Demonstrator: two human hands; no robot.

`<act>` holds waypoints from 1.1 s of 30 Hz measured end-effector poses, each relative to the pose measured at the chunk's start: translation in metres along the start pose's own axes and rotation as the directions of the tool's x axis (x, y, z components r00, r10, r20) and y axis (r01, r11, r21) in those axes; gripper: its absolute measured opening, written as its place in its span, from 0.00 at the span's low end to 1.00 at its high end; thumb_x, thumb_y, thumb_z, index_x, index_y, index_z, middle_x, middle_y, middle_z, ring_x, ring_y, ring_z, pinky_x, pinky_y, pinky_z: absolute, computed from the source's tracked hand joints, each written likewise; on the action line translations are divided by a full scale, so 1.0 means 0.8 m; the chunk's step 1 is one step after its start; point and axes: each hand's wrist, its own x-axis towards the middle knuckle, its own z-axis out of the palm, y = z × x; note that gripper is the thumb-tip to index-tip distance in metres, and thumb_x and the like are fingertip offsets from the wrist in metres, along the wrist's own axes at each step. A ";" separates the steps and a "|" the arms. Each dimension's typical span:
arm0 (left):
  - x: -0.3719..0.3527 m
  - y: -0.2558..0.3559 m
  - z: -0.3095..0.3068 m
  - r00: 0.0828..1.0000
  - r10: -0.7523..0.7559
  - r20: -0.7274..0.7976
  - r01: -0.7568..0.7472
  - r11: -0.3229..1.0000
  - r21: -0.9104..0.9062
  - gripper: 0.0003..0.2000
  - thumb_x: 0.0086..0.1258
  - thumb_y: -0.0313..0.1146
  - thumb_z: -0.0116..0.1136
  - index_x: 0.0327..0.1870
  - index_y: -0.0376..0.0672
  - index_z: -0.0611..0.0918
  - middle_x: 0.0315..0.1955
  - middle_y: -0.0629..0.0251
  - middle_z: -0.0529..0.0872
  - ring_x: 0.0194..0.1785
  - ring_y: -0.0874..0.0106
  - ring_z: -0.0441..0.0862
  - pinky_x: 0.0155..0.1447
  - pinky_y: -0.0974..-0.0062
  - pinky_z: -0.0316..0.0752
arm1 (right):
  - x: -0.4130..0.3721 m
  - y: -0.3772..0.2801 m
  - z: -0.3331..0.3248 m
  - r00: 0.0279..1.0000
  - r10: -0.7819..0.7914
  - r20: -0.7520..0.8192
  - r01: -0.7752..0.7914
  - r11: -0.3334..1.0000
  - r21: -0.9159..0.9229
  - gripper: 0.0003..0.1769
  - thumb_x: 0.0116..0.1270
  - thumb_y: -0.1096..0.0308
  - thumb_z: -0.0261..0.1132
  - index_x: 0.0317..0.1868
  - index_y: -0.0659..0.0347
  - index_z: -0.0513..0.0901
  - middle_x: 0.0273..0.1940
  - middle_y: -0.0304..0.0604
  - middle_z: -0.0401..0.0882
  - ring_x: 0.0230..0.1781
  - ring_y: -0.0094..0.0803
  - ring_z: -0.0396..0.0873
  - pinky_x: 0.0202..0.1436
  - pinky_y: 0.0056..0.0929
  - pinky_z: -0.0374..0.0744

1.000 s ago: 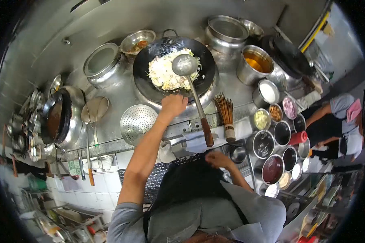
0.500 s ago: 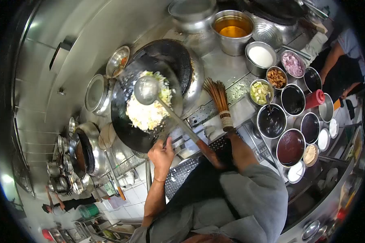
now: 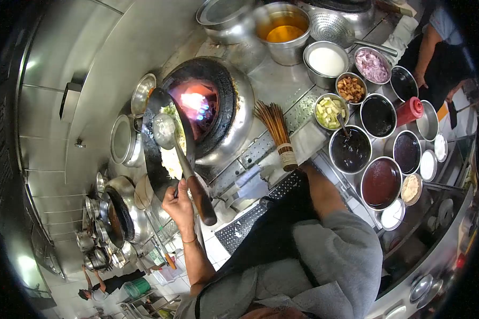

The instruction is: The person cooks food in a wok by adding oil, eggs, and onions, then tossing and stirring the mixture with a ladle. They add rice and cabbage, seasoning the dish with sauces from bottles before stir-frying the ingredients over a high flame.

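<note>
Wok (image 3: 151,159) lifted off flaming burner (image 3: 224,89); brush (image 3: 275,127) beside

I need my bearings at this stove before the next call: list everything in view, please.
wok: one, black, tilted left of the burner, pale food inside
ladle: one, steel with brown handle, bowl in the wok
burner: one, steel ring, flame lit
brush: one, brown bamboo, right of the burner
oil pot: one, steel, amber liquid, behind the burner
ingredient bowls: over a dozen, steel, far right
squeeze bottle: one, red, among the bowls
co-worker: one, dark apron, top right
left hand: grips the wok's handle
right forearm: bare, at the counter edge; its hand is hidden
</note>
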 end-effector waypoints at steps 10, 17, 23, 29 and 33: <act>0.002 -0.001 -0.016 0.996 0.011 0.092 0.007 0.981 -0.193 0.11 0.68 0.27 0.62 0.25 0.41 0.73 0.22 0.79 0.72 0.27 0.87 0.64 0.30 0.85 0.61 | 0.004 -0.010 -0.004 1.000 0.001 -0.003 -0.001 1.000 -0.020 0.22 0.61 0.55 0.64 0.48 0.65 0.80 0.43 0.60 0.82 0.47 0.56 0.81 0.52 0.48 0.78; 0.007 -0.010 -0.022 0.997 0.046 0.054 -0.044 0.998 -0.042 0.18 0.67 0.30 0.65 0.20 0.43 0.68 0.21 0.78 0.71 0.28 0.86 0.65 0.35 0.86 0.64 | 0.008 -0.014 -0.008 1.000 0.003 -0.010 -0.004 0.999 -0.032 0.23 0.61 0.56 0.64 0.49 0.65 0.79 0.44 0.60 0.82 0.47 0.55 0.81 0.52 0.47 0.78; 0.007 -0.003 -0.015 0.999 -0.009 0.049 0.014 0.993 -0.120 0.19 0.67 0.28 0.64 0.19 0.45 0.66 0.21 0.78 0.70 0.29 0.86 0.66 0.36 0.85 0.66 | 0.010 -0.013 -0.011 1.000 0.010 -0.009 -0.010 0.999 -0.033 0.23 0.61 0.57 0.65 0.50 0.65 0.79 0.45 0.60 0.82 0.47 0.55 0.81 0.51 0.47 0.78; 0.006 -0.006 -0.016 0.999 0.016 0.044 -0.004 0.962 -0.273 0.19 0.67 0.28 0.64 0.20 0.46 0.66 0.21 0.78 0.70 0.30 0.86 0.67 0.38 0.84 0.67 | 0.016 -0.015 -0.013 1.000 0.001 -0.008 -0.001 0.999 -0.038 0.23 0.61 0.58 0.65 0.51 0.65 0.78 0.45 0.59 0.82 0.47 0.54 0.81 0.51 0.47 0.78; 0.008 -0.031 -0.026 0.995 0.053 0.081 -0.019 0.925 -0.380 0.07 0.62 0.24 0.63 0.27 0.39 0.76 0.27 0.71 0.79 0.32 0.81 0.74 0.41 0.83 0.69 | 0.017 -0.018 -0.014 1.000 -0.005 -0.005 0.005 0.999 -0.046 0.23 0.61 0.58 0.65 0.51 0.65 0.78 0.45 0.59 0.82 0.47 0.54 0.81 0.51 0.46 0.79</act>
